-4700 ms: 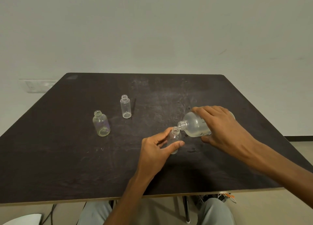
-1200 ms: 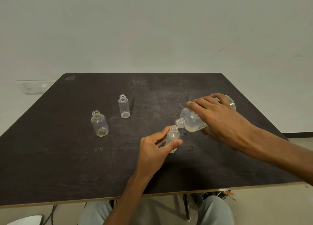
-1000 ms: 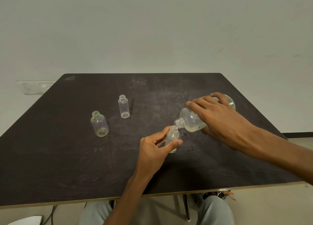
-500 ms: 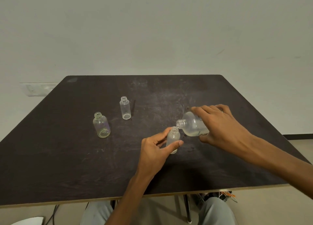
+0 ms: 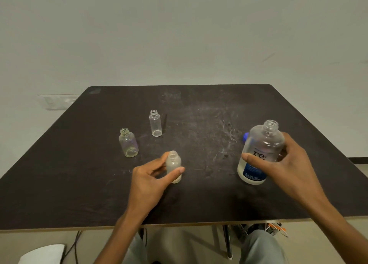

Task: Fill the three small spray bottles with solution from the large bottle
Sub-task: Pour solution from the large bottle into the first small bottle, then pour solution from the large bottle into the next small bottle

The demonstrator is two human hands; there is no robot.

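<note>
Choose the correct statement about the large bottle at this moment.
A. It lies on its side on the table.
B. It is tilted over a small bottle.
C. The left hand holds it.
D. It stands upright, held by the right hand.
D: the large bottle stands upright, open neck upward, gripped by the right hand.

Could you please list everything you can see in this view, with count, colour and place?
large bottle: 1, clear with a blue label, upright, uncapped, at the table's right, held by the right hand.
frosted small bottle: 1, cloudy white, uncapped, near the table's middle, held by the left hand.
round clear bottle: 1, clear, uncapped, standing left of centre.
slim clear bottle: 1, clear, uncapped, standing behind the round one.
blue cap: 1, blue, on the table behind the large bottle, mostly hidden.
table: 1, dark with scuffs.
wall socket: 1, white, on the wall at left.
left hand: 1, pinches the frosted bottle.
right hand: 1, grips the large bottle.
</note>
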